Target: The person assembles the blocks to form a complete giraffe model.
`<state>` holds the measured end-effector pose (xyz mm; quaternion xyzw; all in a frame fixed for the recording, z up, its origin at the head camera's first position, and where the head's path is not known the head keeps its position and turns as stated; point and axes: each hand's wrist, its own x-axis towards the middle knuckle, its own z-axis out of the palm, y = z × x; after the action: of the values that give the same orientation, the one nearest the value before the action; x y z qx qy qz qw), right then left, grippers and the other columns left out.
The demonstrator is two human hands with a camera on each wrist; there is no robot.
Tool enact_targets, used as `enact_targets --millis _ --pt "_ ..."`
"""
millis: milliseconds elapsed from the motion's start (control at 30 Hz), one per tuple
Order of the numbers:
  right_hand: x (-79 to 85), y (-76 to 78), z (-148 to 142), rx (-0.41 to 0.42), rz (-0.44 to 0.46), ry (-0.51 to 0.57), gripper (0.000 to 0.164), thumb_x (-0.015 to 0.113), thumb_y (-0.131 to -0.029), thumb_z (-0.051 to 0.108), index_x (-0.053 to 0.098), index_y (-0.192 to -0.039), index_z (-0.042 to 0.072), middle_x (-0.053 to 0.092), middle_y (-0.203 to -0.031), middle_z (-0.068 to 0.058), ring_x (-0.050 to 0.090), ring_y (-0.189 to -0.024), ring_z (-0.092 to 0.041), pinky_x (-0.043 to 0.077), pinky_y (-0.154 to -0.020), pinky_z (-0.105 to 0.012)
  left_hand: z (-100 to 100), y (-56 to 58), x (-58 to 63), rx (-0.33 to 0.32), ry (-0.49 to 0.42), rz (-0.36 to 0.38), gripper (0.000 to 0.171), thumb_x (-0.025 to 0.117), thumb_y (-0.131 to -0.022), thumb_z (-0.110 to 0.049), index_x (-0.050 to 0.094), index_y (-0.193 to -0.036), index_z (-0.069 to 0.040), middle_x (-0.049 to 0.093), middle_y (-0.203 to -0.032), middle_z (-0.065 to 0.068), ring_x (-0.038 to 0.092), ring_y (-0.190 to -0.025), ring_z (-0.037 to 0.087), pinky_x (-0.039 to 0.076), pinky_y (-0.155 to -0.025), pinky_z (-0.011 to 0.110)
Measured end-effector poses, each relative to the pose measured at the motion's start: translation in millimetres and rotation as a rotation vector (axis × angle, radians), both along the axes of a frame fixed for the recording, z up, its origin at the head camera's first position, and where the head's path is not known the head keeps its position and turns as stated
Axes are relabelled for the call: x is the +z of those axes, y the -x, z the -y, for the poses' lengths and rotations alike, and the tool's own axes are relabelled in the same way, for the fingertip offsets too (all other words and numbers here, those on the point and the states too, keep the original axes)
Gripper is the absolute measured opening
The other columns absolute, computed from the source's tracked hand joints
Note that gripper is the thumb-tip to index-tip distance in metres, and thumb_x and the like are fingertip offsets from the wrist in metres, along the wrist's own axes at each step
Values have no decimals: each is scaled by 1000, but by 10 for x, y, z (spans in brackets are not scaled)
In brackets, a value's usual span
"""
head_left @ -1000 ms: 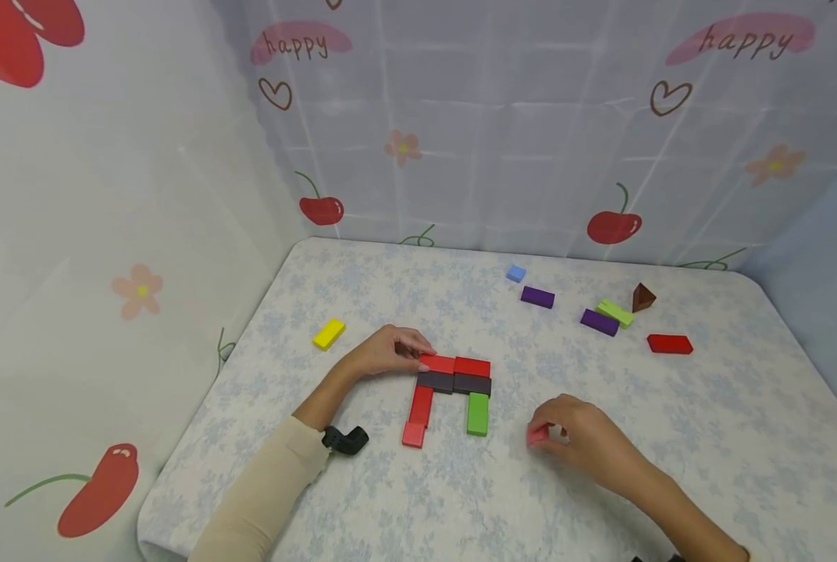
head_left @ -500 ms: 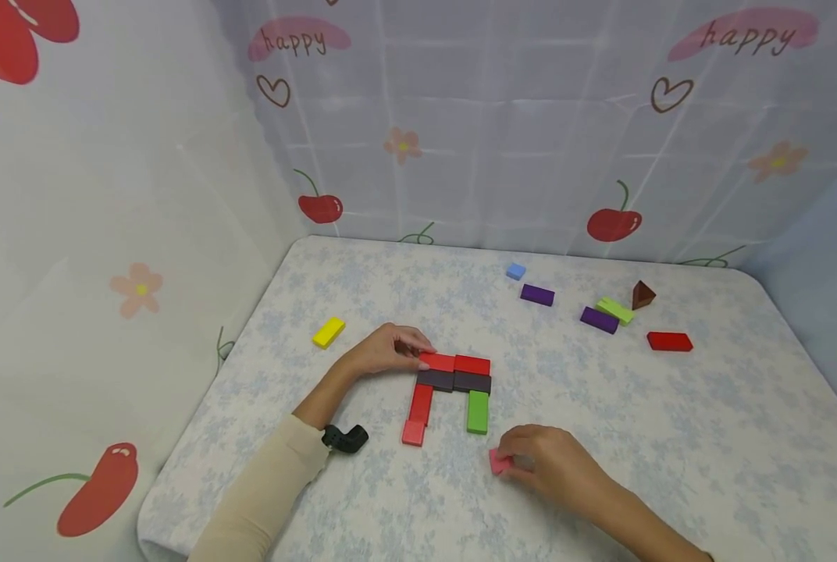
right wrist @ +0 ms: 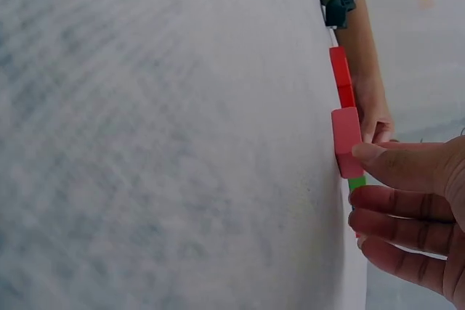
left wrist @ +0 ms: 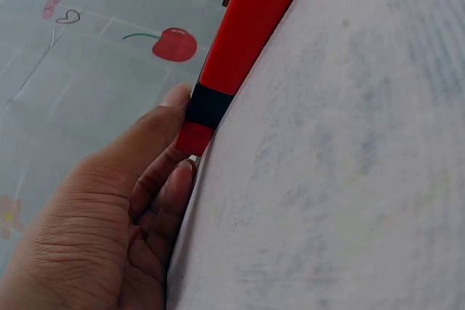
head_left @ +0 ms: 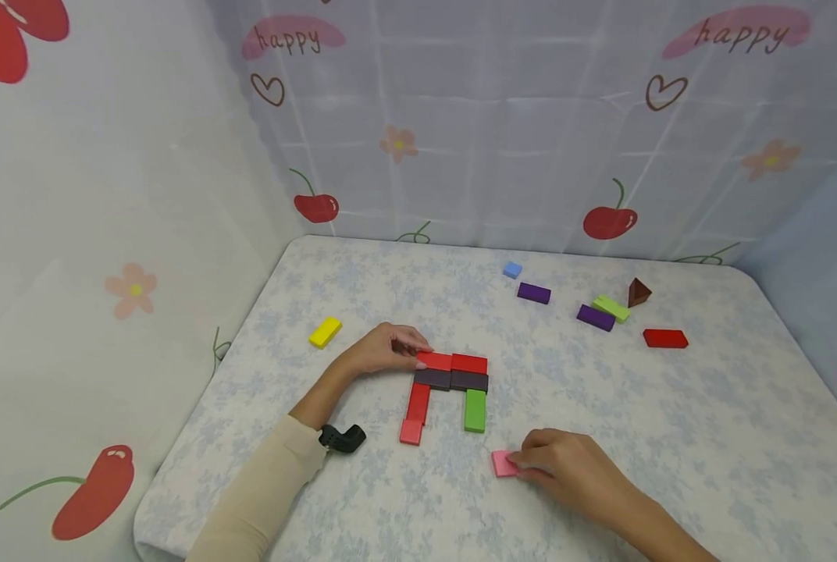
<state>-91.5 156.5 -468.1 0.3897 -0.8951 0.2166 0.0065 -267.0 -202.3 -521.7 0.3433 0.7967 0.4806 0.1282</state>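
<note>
In the head view, flat blocks form a table-like outline. Two red blocks (head_left: pixel 469 364) make its top row, above two black blocks (head_left: pixel 469 381). A red block (head_left: pixel 418 403) with a coral square block (head_left: pixel 411 432) below it extends down the left, a green block (head_left: pixel 475 410) down the right. My left hand (head_left: pixel 387 348) pinches the top row's left red block (head_left: pixel 435 361) at its outer end; the left wrist view has the thumb beside the black piece. To the lower right, my right hand (head_left: pixel 566 467) pinches a small pink block (head_left: pixel 503 464) between thumb and fingers, low over the cloth.
A yellow block (head_left: pixel 325 332) lies left of my left hand. Toward the back right are a blue block (head_left: pixel 512 270), two purple blocks (head_left: pixel 534 293), a lime block (head_left: pixel 611 308), a brown triangular block (head_left: pixel 639 293) and a red block (head_left: pixel 665 339).
My right hand has carried the pink block left and nearer, below the green block. Over the last half second the fingers shifted slightly right, exposing more of it. My left hand stays in place.
</note>
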Motion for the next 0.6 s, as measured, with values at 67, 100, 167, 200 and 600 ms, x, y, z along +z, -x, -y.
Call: enact_targets --millis 67,100,167,200,600 --pt "-10 17 2 17 23 14 22 86 -80 11 83 -102 17 69 -92 13 62 -81 -3 56 -69 -25 6 1 0 2 -1 -3 29 84 -86 -19 80 -114 -13 73 -111 -1 65 -90 16 56 -81 32" --pt "-14 28 10 26 37 17 22 85 -81 10 83 -103 16 69 -93 12 63 -82 -3 57 -70 -25 9 2 4 4 -1 -4 29 84 -86 -19 80 -114 -13 73 -111 0 65 -90 16 56 -81 32" --pt "-16 52 40 45 70 12 22 83 -83 9 83 -105 14 70 -94 11 64 -83 -4 57 -73 -26 12 7 1 6 -3 -6 29 84 -86 -20 80 -114 -13 73 -110 0 64 -90 17 56 -81 32" --pt "-13 66 58 56 81 7 23 83 -84 8 82 -106 13 71 -95 10 64 -84 -4 58 -74 -26 13 12 -5 6 -4 -5 29 84 -86 -20 80 -114 -14 72 -110 -1 64 -90 17 55 -81 32" --pt "1 149 311 122 46 -28 25 82 -84 7 81 -109 8 74 -95 4 69 -87 -11 59 -79 -29 2 28 -56 2 -7 -5 27 84 -86 -20 80 -113 -18 72 -110 -4 64 -88 17 56 -80 32"
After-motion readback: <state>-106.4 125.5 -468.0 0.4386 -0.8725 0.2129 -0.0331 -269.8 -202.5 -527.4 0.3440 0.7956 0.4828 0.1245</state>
